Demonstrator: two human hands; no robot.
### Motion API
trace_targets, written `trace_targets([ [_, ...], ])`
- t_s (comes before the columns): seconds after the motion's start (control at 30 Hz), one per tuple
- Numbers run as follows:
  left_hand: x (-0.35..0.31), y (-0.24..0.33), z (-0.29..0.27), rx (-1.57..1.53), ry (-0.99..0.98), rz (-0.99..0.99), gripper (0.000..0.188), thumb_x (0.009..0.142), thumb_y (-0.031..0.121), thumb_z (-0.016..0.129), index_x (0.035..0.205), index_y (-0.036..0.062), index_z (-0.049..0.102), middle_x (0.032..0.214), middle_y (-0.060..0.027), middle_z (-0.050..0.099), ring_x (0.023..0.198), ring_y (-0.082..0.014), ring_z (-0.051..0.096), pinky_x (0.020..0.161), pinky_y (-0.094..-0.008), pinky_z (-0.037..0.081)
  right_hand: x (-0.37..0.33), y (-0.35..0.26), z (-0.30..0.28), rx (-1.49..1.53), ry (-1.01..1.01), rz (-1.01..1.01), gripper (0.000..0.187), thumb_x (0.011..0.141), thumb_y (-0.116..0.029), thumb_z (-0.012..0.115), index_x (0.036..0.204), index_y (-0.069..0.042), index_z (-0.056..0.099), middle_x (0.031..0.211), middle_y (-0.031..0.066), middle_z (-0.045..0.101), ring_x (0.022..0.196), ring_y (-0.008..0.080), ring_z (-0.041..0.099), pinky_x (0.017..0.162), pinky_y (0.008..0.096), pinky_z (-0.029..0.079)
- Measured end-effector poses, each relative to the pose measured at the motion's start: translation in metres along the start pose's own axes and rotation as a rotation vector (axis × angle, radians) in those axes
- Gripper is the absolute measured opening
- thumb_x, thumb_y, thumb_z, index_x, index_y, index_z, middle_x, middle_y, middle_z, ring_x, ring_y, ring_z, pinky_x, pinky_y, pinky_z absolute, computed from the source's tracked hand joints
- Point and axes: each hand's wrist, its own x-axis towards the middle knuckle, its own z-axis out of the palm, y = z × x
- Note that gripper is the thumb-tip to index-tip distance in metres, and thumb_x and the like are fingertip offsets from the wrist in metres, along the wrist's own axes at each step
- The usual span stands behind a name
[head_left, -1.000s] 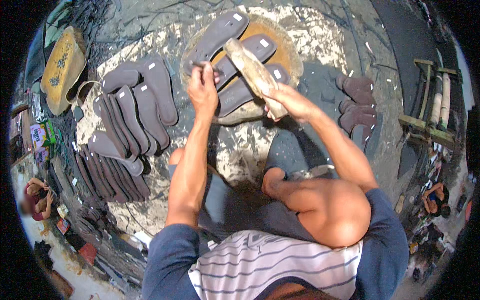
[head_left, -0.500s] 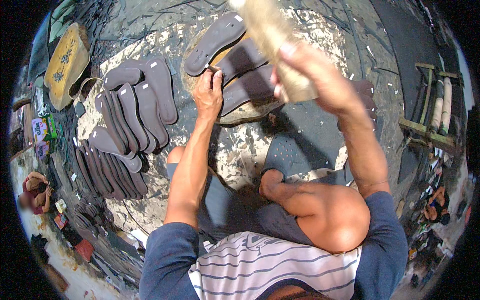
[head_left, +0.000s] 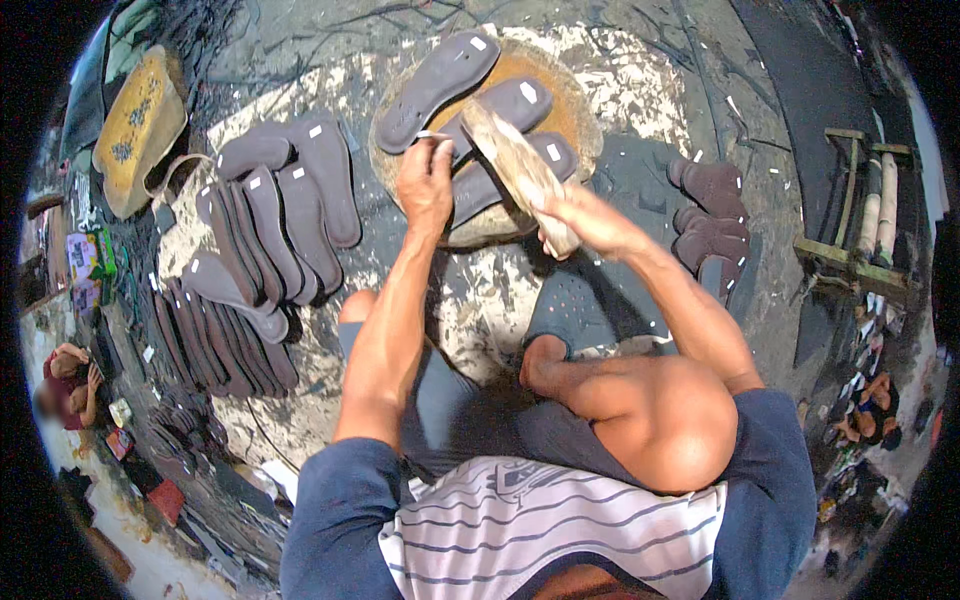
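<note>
Three grey-brown shoe soles lie on a round wooden chopping block (head_left: 574, 95) in front of me: a far-left sole (head_left: 440, 88), a middle sole (head_left: 522, 102) and a near sole (head_left: 553, 155). My left hand (head_left: 424, 188) is closed at the block's left side, pinching a small punch-like tool (head_left: 432, 134); only its pale top shows above the fingers. My right hand (head_left: 592, 220) grips a rough, pale wooden club (head_left: 515, 158) by its near end. The club slants over the middle and near soles, partly hiding both.
Left of the block, several soles (head_left: 325, 190) lie overlapping, with a row of stacked soles (head_left: 215, 345) nearer me. More dark soles (head_left: 708, 190) are piled at the right. A second wooden slab (head_left: 140, 130) stands far left, a wooden frame (head_left: 855, 255) far right. Scraps litter the floor.
My right hand has brought the wooden club down and toward me from its raised, blurred position, uncovering more of the soles. My left hand has shifted slightly right, still pinching the small tool.
</note>
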Motion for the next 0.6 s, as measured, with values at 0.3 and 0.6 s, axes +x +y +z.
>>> trace_targets([
  [0.3,-0.041,0.014,-0.02,-0.159,-0.126,-0.334,0.031,0.107,0.029,0.059,0.115,0.0002,0.068,0.091,-0.0065,0.073,0.082,-0.012,0.071,0.075,-0.0286,0.057,-0.003,0.015,0.009,0.261,0.095,0.102,0.044,0.103,-0.04,0.061,0.123,-0.002,0.055,0.087,0.0062,0.066,0.07,0.0143,0.066,0.06,0.0303,0.056],
  [0.6,-0.038,0.013,-0.019,0.071,-0.185,-0.174,0.025,0.104,0.026,0.063,0.111,0.0036,0.07,0.092,-0.0099,0.075,0.082,-0.016,0.072,0.075,-0.0322,0.056,-0.041,-0.068,0.011,0.227,0.077,0.035,0.046,0.102,-0.042,0.062,0.124,-0.001,0.054,0.089,0.0095,0.068,0.073,0.0188,0.07,0.065,0.0324,0.06],
])
